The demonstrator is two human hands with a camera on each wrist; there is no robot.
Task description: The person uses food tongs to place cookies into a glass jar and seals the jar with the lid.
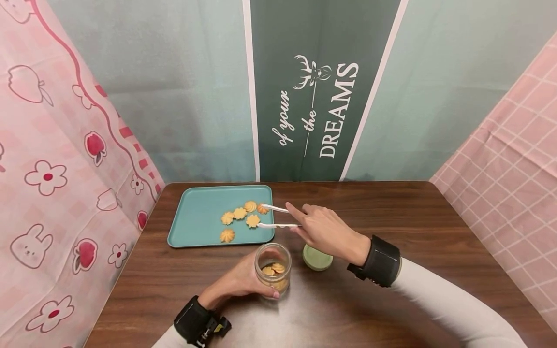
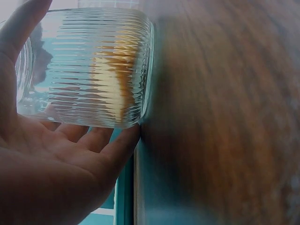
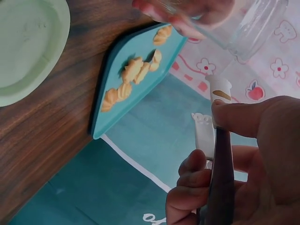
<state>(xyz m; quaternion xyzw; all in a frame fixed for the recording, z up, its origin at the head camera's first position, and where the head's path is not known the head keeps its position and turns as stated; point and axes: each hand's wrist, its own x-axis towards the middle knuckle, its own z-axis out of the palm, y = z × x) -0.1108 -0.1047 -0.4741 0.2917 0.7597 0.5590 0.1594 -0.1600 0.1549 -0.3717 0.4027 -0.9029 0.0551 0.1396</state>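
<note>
My left hand (image 1: 243, 278) grips a ribbed clear glass jar (image 2: 89, 65) that stands on the table, thumb and fingers round its side. Several cookies (image 1: 274, 269) lie in the bottom of the jar. In my right hand (image 1: 328, 231) is a pair of white tongs (image 1: 278, 225), arms spread apart with nothing between the tips. In the head view the tong tips overlap the right side of a teal tray (image 1: 191, 220), next to some flower-shaped cookies (image 1: 253, 221). The right wrist view shows my thumb and fingers on the tongs' dark handle (image 3: 221, 183).
A round pale green lid (image 1: 317, 258) lies on the wooden table (image 1: 391, 314), right of the jar and partly below my right hand. Curtains (image 1: 200, 96) hang behind the table and at both sides. The tray sits at the back left.
</note>
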